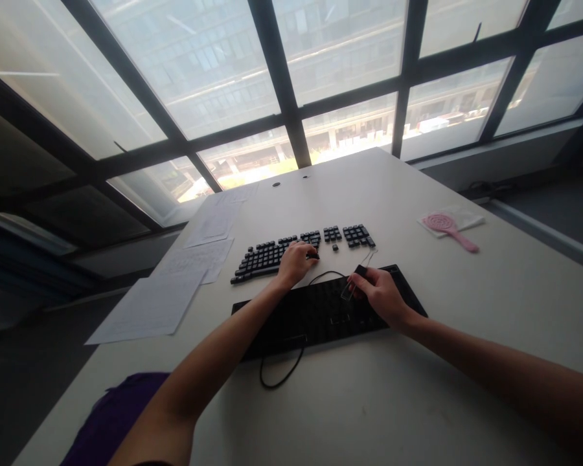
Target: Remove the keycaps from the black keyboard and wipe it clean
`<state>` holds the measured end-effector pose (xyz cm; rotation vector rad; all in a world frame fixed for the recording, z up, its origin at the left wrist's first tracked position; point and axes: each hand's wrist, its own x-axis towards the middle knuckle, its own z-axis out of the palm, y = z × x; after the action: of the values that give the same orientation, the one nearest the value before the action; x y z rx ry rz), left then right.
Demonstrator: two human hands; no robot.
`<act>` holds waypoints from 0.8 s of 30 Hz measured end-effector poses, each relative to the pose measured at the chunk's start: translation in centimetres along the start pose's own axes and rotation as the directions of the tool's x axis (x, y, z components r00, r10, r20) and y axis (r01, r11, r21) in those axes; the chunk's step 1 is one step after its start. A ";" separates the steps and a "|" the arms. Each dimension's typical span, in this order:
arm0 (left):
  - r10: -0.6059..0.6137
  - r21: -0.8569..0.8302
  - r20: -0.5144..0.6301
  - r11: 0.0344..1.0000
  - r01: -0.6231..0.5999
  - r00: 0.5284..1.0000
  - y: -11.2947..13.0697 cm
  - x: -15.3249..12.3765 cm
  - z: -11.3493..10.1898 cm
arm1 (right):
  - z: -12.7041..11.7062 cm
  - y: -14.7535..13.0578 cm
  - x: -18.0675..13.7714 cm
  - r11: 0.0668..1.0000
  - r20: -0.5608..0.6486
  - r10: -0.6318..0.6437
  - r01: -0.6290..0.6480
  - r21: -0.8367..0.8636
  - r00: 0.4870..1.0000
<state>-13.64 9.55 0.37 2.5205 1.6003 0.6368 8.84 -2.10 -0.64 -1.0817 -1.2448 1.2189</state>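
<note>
The left hand (296, 262) lies palm down with its fingers bent onto the right end of the long block of loose black keycaps (265, 257). Whether the fingertips pinch one cap or only press on it cannot be told. Off to this hand's left, sheets of printed paper (150, 307) lie spread along the edge of the white table (369, 401). Just past its fingertips to the right, two smaller groups of keycaps sit in tidy rows, and one cap stands alone below them.

On the near side of the left hand, between both wrists, lies the black keyboard base (315, 317). Its black cable (278, 380) makes a loop on the table in front of it.

The right hand (381, 294) rests over the right half of the base, its fingers closed around a thin wire tool (368, 260) with a dark grip. The tool's loop points away from the hand toward the keycap rows.

Well to the right of this hand, a pink hairbrush (449, 230) lies on a pale wrapper.
</note>
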 end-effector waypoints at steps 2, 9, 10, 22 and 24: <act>-0.001 -0.001 -0.012 1.000 0.001 1.000 0.2 0.0 -0.5 | 0.0 -0.1 0.0 1.000 -0.001 0.002 -0.002 0.010 1.000; 0.070 -0.092 -0.091 0.993 -0.078 0.993 4.2 -3.2 -2.5 | -0.2 -1.5 0.0 0.997 -0.010 0.025 -0.024 0.077 1.000; 0.092 -0.133 -0.080 0.986 -0.102 0.993 5.3 -4.2 -2.5 | -0.3 -1.7 0.1 0.999 0.019 0.011 -0.012 0.053 1.000; 0.171 -0.311 0.046 0.939 -0.149 0.984 10.8 -11.0 0.4 | -2.4 -2.3 -2.1 0.914 0.391 -0.094 0.236 -0.331 0.915; 0.166 -0.300 0.041 0.943 -0.146 0.985 10.8 -11.0 0.5 | -2.2 -2.1 -2.2 0.918 0.354 -0.106 0.228 -0.324 0.929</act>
<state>-8.33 -4.92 -0.22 2.4296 1.1882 0.7397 11.32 -4.33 1.12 -1.0244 -1.8413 1.0895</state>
